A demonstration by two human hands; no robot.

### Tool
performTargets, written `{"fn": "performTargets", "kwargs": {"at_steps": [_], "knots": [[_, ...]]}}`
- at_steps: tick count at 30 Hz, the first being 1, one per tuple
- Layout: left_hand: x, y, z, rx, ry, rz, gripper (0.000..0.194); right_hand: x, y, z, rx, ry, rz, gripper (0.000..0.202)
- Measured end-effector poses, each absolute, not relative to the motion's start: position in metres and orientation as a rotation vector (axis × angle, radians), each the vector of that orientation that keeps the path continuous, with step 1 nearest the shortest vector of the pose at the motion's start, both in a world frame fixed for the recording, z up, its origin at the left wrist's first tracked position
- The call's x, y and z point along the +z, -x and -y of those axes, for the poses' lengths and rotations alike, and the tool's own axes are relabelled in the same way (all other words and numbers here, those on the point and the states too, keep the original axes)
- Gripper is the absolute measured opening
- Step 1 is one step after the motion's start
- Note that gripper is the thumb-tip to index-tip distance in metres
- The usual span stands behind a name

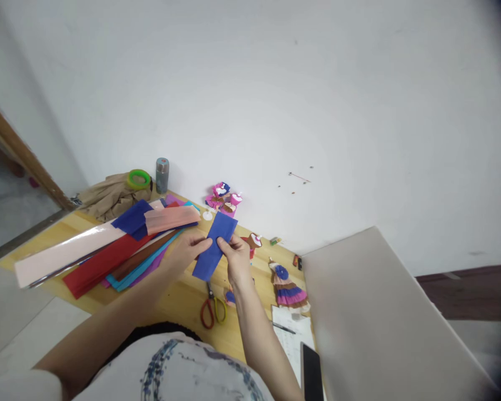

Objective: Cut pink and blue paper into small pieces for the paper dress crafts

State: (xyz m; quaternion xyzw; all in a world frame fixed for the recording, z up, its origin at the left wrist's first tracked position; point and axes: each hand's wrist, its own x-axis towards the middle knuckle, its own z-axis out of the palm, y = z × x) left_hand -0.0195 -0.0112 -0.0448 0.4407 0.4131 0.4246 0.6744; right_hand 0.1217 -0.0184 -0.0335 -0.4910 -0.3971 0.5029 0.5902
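A flat strip of blue crepe paper (211, 259) is held up above the wooden table, tilted. My left hand (192, 246) pinches its left edge, with the thumb on top. My right hand (236, 255) pinches the right edge the same way, thumb on the paper; the fingers behind it are hidden. Under the strip lie scissors (209, 313) with one red and one yellow handle, their blades partly covered. To the left is a pile of folded crepe paper, with a red piece (100, 264), a peach piece (171, 219) and another blue piece (134, 219) in it.
Behind the pile stand a grey flask (162, 175) and a green tape roll (138, 179) on brown cloth (108, 197). Paper figures (223, 197) sit by the wall. On the right lie a ruffled paper dress (288, 287), a pen (284, 328), a phone (311, 370) and a pale upright panel (376, 323).
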Motion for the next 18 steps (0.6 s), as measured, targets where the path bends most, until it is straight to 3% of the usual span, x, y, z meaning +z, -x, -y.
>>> {"fn": "performTargets", "kwargs": {"at_steps": [6, 18], "knots": [[-0.034, 0.023, 0.004, 1.049, -1.092, -0.935, 0.027, -0.028, -0.126, 0.023, 1.188, 1.193, 1.055, 0.029], [-0.038, 0.018, 0.007, 1.020, -1.063, -0.919, 0.026, -0.039, -0.132, 0.028, 1.065, 1.229, 1.013, 0.031]]}}
